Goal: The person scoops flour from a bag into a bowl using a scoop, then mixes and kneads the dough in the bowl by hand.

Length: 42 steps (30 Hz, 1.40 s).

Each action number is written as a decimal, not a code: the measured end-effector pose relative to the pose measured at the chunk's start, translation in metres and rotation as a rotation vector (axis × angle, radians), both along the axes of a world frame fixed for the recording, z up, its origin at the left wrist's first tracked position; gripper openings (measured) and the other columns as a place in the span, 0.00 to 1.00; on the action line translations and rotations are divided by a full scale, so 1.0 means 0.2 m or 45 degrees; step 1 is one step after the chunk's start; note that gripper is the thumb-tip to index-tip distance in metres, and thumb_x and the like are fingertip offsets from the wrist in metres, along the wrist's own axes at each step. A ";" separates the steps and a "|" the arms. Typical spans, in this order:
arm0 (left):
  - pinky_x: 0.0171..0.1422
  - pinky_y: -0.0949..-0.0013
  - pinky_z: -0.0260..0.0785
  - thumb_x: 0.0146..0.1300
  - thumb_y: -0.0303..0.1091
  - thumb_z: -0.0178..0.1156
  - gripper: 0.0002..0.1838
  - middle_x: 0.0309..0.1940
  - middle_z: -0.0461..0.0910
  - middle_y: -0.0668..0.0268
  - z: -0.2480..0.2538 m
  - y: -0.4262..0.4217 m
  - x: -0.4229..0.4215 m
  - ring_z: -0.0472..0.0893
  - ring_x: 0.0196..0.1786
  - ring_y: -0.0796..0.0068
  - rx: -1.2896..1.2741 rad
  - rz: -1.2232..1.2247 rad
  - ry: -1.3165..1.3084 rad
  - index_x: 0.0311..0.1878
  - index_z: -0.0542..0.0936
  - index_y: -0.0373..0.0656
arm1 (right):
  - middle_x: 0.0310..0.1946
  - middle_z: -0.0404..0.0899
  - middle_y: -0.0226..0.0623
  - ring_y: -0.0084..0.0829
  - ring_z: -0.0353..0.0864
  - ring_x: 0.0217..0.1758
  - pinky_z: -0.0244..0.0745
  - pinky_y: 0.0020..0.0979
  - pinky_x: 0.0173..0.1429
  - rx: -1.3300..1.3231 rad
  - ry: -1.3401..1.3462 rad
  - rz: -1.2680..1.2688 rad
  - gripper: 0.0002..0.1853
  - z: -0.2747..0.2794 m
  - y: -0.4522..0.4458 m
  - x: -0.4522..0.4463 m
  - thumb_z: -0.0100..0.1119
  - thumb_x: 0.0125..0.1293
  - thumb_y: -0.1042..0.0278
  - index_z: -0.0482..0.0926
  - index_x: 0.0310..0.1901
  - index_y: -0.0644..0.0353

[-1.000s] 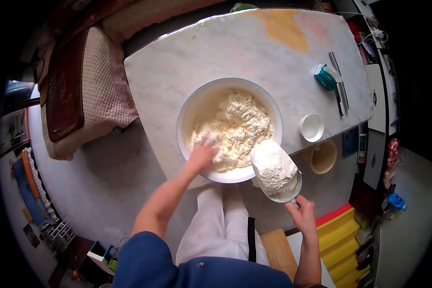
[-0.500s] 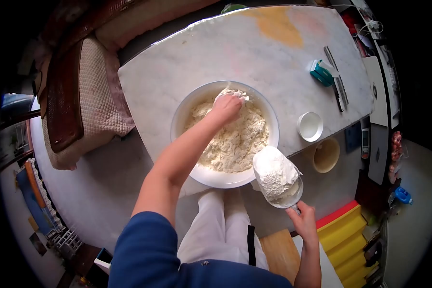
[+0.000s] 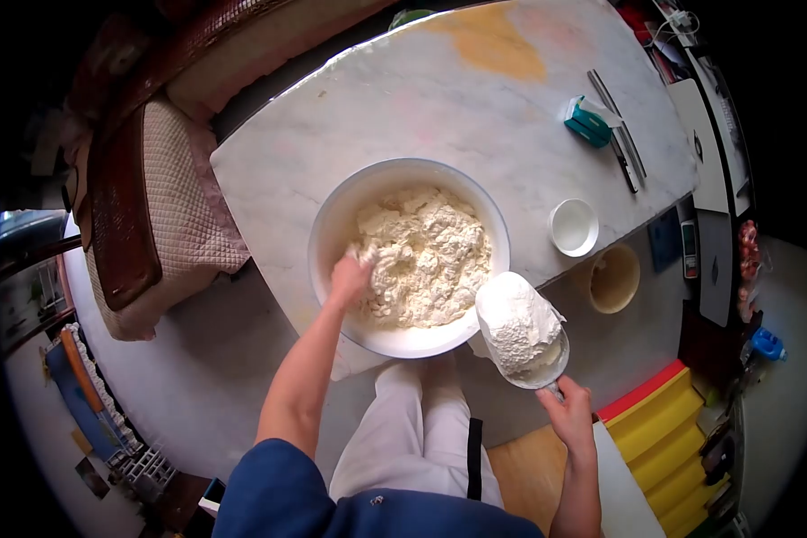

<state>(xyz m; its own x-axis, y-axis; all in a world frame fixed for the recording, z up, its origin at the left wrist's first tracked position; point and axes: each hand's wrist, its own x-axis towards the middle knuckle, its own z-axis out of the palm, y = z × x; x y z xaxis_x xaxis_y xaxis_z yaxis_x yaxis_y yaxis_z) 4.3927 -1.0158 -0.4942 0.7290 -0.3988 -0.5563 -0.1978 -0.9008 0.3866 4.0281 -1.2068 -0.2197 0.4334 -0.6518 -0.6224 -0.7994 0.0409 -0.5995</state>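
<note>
A large white bowl (image 3: 321, 224) with a thin blue rim holds shaggy, lumpy dough (image 3: 430, 260). Inside its left side is my left hand (image 3: 351, 276), touching the dough. Those fingers are floury and smeared by motion, so how far they are closed does not show. My right hand (image 3: 568, 411) is closed round the handle of a scoop (image 3: 560, 360) heaped with white flour (image 3: 516, 321). The scoop's front lies at the bowl's lower right rim, tilted slightly; whether it touches the rim I cannot tell.
The bowl stands near the front edge of a marble-look table (image 3: 394, 108). To its right are a small white cup (image 3: 573, 228), a teal tissue pack (image 3: 588, 124) and a knife (image 3: 625, 166). Below the table edge sits a beige container (image 3: 614, 280). A quilted seat (image 3: 184, 188) is at left.
My left hand has moved from the bowl's far side to its left side, toward me. My right hand still holds the flour-filled scoop in nearly the same place. The view has shifted slightly.
</note>
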 end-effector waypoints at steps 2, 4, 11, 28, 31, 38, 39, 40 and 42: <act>0.59 0.45 0.69 0.66 0.51 0.58 0.28 0.46 0.81 0.39 0.11 -0.18 0.08 0.80 0.51 0.39 -0.116 0.191 -0.003 0.55 0.76 0.31 | 0.18 0.77 0.36 0.17 0.71 0.21 0.66 0.28 0.27 -0.007 -0.011 0.007 0.09 -0.01 -0.02 -0.02 0.67 0.59 0.73 0.81 0.38 0.69; 0.57 0.48 0.71 0.66 0.53 0.58 0.28 0.46 0.82 0.40 0.04 -0.38 0.20 0.80 0.52 0.41 -0.170 0.063 0.019 0.49 0.79 0.33 | 0.18 0.77 0.36 0.18 0.71 0.21 0.66 0.28 0.27 -0.024 -0.016 0.013 0.09 0.02 -0.02 -0.01 0.67 0.59 0.73 0.81 0.38 0.69; 0.55 0.53 0.74 0.59 0.62 0.60 0.30 0.47 0.85 0.52 0.03 -0.86 0.11 0.84 0.49 0.53 -0.006 -0.429 0.270 0.47 0.84 0.43 | 0.18 0.77 0.37 0.18 0.72 0.22 0.66 0.29 0.27 -0.019 0.019 0.004 0.09 0.01 -0.01 -0.01 0.67 0.60 0.73 0.81 0.38 0.69; 0.67 0.55 0.70 0.50 0.33 0.66 0.15 0.63 0.72 0.55 0.40 0.06 -0.12 0.69 0.68 0.49 -0.201 -0.994 -0.223 0.44 0.83 0.49 | 0.19 0.77 0.32 0.14 0.69 0.22 0.64 0.26 0.26 0.043 -0.001 0.020 0.09 0.02 -0.04 0.07 0.66 0.60 0.74 0.81 0.39 0.70; 0.67 0.55 0.69 0.51 0.27 0.61 0.15 0.61 0.74 0.55 0.34 -0.09 0.11 0.70 0.68 0.50 -0.032 -1.131 -0.414 0.44 0.83 0.46 | 0.19 0.77 0.32 0.15 0.69 0.22 0.64 0.26 0.26 0.035 0.017 0.026 0.08 0.02 -0.04 0.05 0.66 0.60 0.74 0.81 0.38 0.70; 0.52 0.51 0.76 0.62 0.38 0.58 0.17 0.40 0.84 0.53 0.17 -0.78 0.10 0.83 0.47 0.54 -0.178 -0.730 -0.139 0.51 0.80 0.40 | 0.18 0.76 0.32 0.16 0.69 0.22 0.64 0.27 0.26 -0.015 0.032 0.006 0.08 -0.01 -0.03 -0.02 0.66 0.60 0.74 0.81 0.37 0.70; 0.50 0.51 0.77 0.64 0.44 0.59 0.19 0.39 0.85 0.53 0.15 -0.86 0.05 0.84 0.45 0.53 -0.235 -0.743 -0.097 0.50 0.80 0.40 | 0.18 0.76 0.32 0.16 0.69 0.22 0.64 0.27 0.27 -0.014 0.053 0.009 0.08 -0.01 -0.03 -0.02 0.66 0.60 0.74 0.81 0.37 0.70; 0.51 0.52 0.77 0.61 0.50 0.61 0.21 0.40 0.85 0.54 0.13 -0.95 0.00 0.84 0.46 0.54 -0.140 -0.737 0.039 0.48 0.82 0.42 | 0.18 0.76 0.32 0.16 0.69 0.22 0.64 0.27 0.27 -0.011 0.074 0.012 0.08 -0.01 -0.03 -0.03 0.66 0.60 0.74 0.80 0.37 0.70; 0.50 0.54 0.77 0.58 0.55 0.64 0.24 0.40 0.85 0.54 0.11 -1.02 -0.11 0.84 0.45 0.55 0.016 -0.838 0.221 0.47 0.83 0.43 | 0.18 0.76 0.33 0.16 0.69 0.22 0.64 0.27 0.27 -0.005 0.093 -0.003 0.08 0.00 -0.02 -0.02 0.66 0.60 0.74 0.80 0.37 0.70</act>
<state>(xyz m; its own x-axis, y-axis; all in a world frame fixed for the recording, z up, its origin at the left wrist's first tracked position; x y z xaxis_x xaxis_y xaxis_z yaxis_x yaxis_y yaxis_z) 4.3712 -1.2203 -0.4719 0.2362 -0.7216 -0.6508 -0.6424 -0.6184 0.4526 4.0235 -1.2103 -0.2194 0.3855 -0.6550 -0.6499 -0.8409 0.0407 -0.5397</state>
